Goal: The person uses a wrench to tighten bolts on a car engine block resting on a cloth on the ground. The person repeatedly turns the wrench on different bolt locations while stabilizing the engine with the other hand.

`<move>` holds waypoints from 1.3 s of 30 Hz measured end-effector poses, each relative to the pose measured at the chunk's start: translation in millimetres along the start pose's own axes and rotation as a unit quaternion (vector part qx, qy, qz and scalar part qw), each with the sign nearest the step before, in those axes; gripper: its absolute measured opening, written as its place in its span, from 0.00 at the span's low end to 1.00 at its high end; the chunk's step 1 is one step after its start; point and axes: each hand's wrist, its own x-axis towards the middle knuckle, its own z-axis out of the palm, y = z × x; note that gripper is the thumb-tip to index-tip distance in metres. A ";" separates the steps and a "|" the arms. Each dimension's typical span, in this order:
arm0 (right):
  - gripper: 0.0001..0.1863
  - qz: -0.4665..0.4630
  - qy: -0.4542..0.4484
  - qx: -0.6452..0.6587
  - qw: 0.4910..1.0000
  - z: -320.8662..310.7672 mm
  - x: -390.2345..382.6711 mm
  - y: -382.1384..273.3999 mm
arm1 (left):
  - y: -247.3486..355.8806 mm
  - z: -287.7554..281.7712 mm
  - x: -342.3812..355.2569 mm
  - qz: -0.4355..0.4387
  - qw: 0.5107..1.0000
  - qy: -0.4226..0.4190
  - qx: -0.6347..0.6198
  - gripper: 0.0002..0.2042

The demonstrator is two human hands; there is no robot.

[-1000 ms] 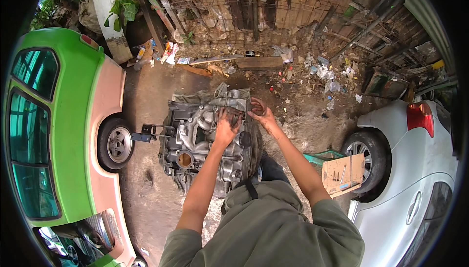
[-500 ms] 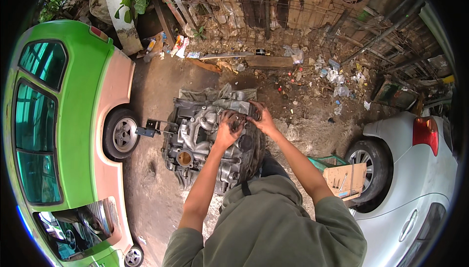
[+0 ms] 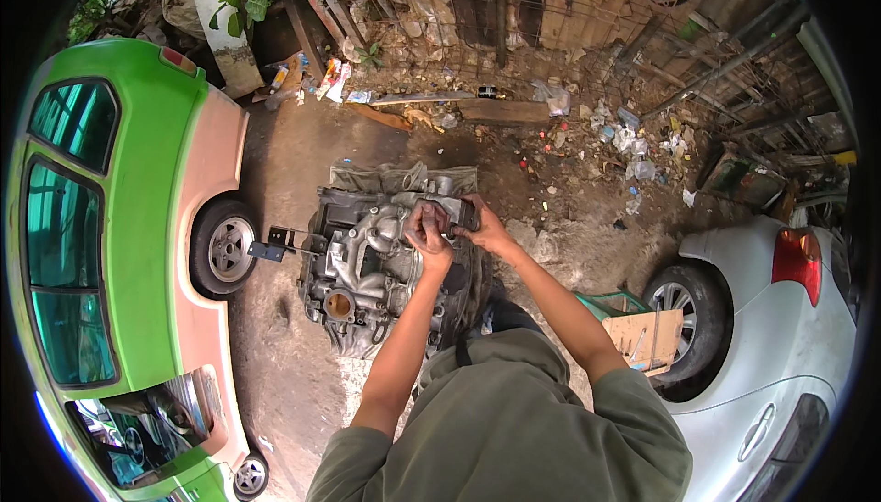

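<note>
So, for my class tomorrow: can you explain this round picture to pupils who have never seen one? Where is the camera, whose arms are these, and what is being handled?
The camera sits on a person's head and looks straight down, so the arms rising from the lower edge are that person's own. Its wide lens bends straight lines and rounds the picture.

Below, on bare dirt ground, sits a grimy engine on a cloth. The left hand and right hand meet at its far top edge, both gripping a dark part there; what it is, I cannot tell.

Around it: a green and pink car on the left, a white car on the right, a cardboard box by its wheel, and litter along a wall beyond.
</note>
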 end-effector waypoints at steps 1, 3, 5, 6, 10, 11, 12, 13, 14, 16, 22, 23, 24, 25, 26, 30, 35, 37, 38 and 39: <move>0.45 0.007 -0.002 0.016 1.000 0.0 -0.2 -0.8 | -2.3 3.3 0.6 -0.007 0.999 0.028 -0.014 0.18; 0.45 0.001 0.001 0.013 1.000 0.6 -0.8 -1.1 | -4.0 5.9 1.9 -0.010 0.998 0.049 -0.046 0.19; 0.45 0.001 0.000 0.004 1.000 1.8 -0.5 0.2 | -5.4 7.5 4.1 -0.005 0.994 0.056 -0.088 0.20; 0.45 0.005 -0.003 -0.003 1.000 2.5 0.5 1.4 | -5.9 8.0 5.7 -0.011 0.996 0.066 -0.054 0.20; 0.44 0.005 -0.002 -0.023 1.000 5.6 4.3 7.1 | -7.1 11.0 11.2 -0.016 0.998 0.062 0.003 0.21; 0.43 -0.010 -0.001 -0.005 1.000 6.1 4.8 8.2 | -6.5 11.4 11.3 -0.021 0.998 0.056 0.007 0.21; 0.43 -0.010 -0.001 0.007 1.000 6.5 4.5 9.0 | -5.5 11.4 10.9 -0.032 0.997 0.060 0.020 0.21; 0.42 -0.011 -0.001 0.019 1.000 6.6 4.6 9.5 | -4.7 12.0 11.2 -0.045 0.997 0.058 0.023 0.21; 0.42 -0.015 -0.001 0.017 1.000 6.6 4.6 9.7 | -3.5 12.0 11.6 -0.055 0.997 0.049 0.017 0.21; 0.42 -0.020 -0.001 0.011 1.000 6.1 3.9 9.2 | -1.4 10.4 12.0 -0.080 0.995 0.038 0.034 0.20; 0.42 -0.018 -0.004 0.021 1.000 3.6 2.4 3.6 | 10.9 -10.6 2.0 -0.175 0.980 -0.093 0.028 0.19; 0.42 -0.008 -0.008 0.016 1.000 2.9 2.3 2.8 | 13.0 -13.7 -2.7 -0.167 0.979 -0.109 0.031 0.19; 0.41 0.002 -0.012 0.011 1.000 2.4 2.2 2.3 | 14.8 -16.0 -7.4 -0.152 0.978 -0.141 0.019 0.18; 0.41 0.020 -0.017 0.002 1.000 2.0 2.1 2.1 | 16.9 -18.8 -10.2 -0.166 0.975 -0.146 0.028 0.19; 0.41 0.009 -0.015 0.002 1.000 1.8 2.1 2.4 | 17.4 -19.3 -12.6 -0.181 0.975 -0.124 0.047 0.19; 0.40 -0.008 -0.011 -0.010 1.000 2.3 1.9 6.1 | 17.2 -15.0 -18.3 -0.177 0.979 -0.099 0.021 0.18; 0.41 -0.005 -0.011 0.031 0.999 4.3 1.7 8.2 | 19.9 -20.2 -16.7 -0.176 0.976 -0.122 0.025 0.18; 0.42 -0.011 -0.009 0.038 0.999 2.9 0.6 6.1 | 21.4 -23.5 -15.2 -0.186 0.972 -0.136 0.047 0.18; 0.42 -0.011 -0.008 0.012 1.000 1.7 -0.6 4.5 | 22.0 -24.0 -15.6 -0.186 0.972 -0.133 0.043 0.18; 0.42 -0.012 -0.007 -0.012 1.000 0.2 -1.2 2.4 | 22.7 -24.0 -15.8 -0.185 0.974 -0.129 0.033 0.17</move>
